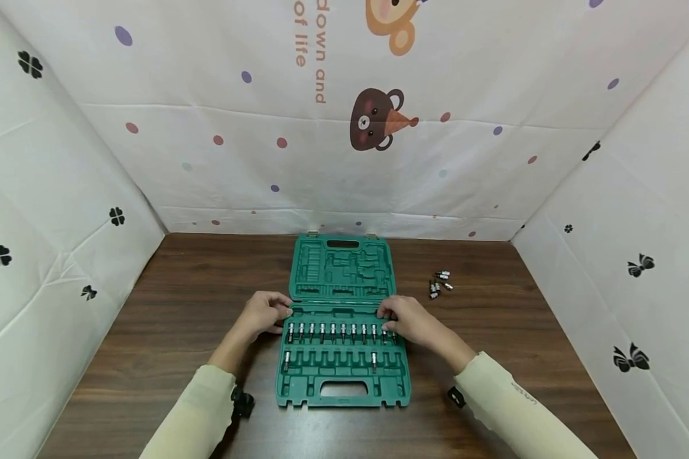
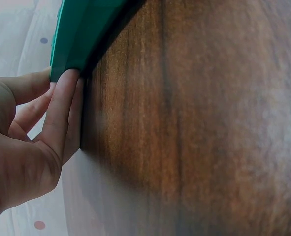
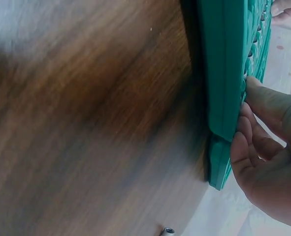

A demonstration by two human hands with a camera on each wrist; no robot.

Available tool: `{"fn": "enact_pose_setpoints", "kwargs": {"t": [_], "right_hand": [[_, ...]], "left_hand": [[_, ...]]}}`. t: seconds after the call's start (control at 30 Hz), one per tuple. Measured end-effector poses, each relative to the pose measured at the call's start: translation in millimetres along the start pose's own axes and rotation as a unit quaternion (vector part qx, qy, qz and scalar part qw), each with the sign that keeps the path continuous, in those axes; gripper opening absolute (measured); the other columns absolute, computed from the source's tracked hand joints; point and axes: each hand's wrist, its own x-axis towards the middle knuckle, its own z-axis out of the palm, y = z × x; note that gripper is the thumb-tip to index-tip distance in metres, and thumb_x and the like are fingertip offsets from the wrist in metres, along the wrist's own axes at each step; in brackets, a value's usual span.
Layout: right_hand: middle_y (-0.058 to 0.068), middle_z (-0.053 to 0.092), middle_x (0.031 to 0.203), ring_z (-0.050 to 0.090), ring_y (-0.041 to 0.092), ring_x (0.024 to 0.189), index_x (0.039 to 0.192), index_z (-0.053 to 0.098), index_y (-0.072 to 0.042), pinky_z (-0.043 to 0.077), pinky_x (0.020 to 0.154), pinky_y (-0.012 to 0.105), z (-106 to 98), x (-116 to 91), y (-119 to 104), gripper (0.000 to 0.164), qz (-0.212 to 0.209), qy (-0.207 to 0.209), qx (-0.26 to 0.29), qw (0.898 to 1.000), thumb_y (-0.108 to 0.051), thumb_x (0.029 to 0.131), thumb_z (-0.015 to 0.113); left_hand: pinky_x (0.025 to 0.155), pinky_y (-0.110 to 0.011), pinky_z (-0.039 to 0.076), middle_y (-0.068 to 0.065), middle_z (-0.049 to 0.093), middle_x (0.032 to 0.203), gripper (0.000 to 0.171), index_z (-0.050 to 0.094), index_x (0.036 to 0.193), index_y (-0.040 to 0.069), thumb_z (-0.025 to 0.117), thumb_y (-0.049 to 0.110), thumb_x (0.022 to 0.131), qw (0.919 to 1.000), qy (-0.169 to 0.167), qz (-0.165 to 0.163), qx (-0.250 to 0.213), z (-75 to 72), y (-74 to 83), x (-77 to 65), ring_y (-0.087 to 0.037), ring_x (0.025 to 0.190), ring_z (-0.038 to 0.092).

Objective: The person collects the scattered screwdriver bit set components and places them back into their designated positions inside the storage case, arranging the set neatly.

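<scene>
A green plastic socket case (image 1: 300,386) lies spread out on the table, its lid (image 1: 316,271) folded back towards the wall. A row of bit sockets (image 1: 343,331) fills the upper slots; in the lower row two more stand, one at the left and one (image 1: 374,362) right of middle. My left hand (image 1: 263,312) pinches the case's left edge near the hinge, thumb above and fingers against the side. At the right end of the upper row, my right hand (image 1: 409,317) has its thumb and curled fingertips at a bit socket (image 1: 385,335), which they partly hide.
Several loose bit sockets (image 1: 435,288) lie on the brown wooden table (image 1: 482,319) to the right of the lid; one socket (image 3: 169,230) shows at the bottom of the right wrist view. Printed white cloth walls (image 1: 235,178) stand behind and on both sides.
</scene>
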Motion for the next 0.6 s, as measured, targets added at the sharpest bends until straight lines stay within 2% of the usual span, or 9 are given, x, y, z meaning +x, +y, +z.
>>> {"fn": "enact_pose_setpoints", "kwargs": {"t": [0.27, 0.47, 0.6], "right_hand": [[-0.003, 0.069, 0.104, 0.063, 0.012, 0.091, 0.105, 0.074, -0.015, 0.057, 0.078, 0.031, 3, -6, 4, 0.018, -0.003, 0.027, 0.005, 1.000, -0.012, 0.090, 0.082], [-0.002, 0.068, 0.111, 0.064, 0.015, 0.097, 0.112, 0.074, -0.015, 0.058, 0.082, 0.034, 6, -14, 12, 0.021, -0.024, 0.075, 0.030, 0.996, -0.015, 0.092, 0.080], [-0.002, 0.067, 0.114, 0.064, 0.014, 0.097, 0.116, 0.073, -0.015, 0.058, 0.080, 0.032, 6, -19, 18, 0.023, -0.020, 0.109, 0.049, 0.993, -0.017, 0.094, 0.078]], "left_hand": [[0.068, -0.038, 0.065, -0.016, 0.070, 0.107, 0.020, 0.072, 0.119, 0.001, 0.065, 0.003, 0.100, 1.0000, 0.001, 0.000, 0.004, 1.2, -0.1, -0.1, -0.024, 0.093, 0.070], [0.068, -0.038, 0.065, -0.016, 0.071, 0.107, 0.020, 0.072, 0.119, 0.001, 0.065, 0.003, 0.100, 1.0000, 0.003, -0.001, 0.000, 0.9, 0.4, -0.7, -0.023, 0.092, 0.069], [0.068, -0.038, 0.065, -0.016, 0.071, 0.108, 0.020, 0.072, 0.119, 0.001, 0.065, 0.003, 0.100, 1.0000, 0.003, 0.000, 0.000, 0.3, 0.4, -0.9, -0.023, 0.092, 0.069]]}}
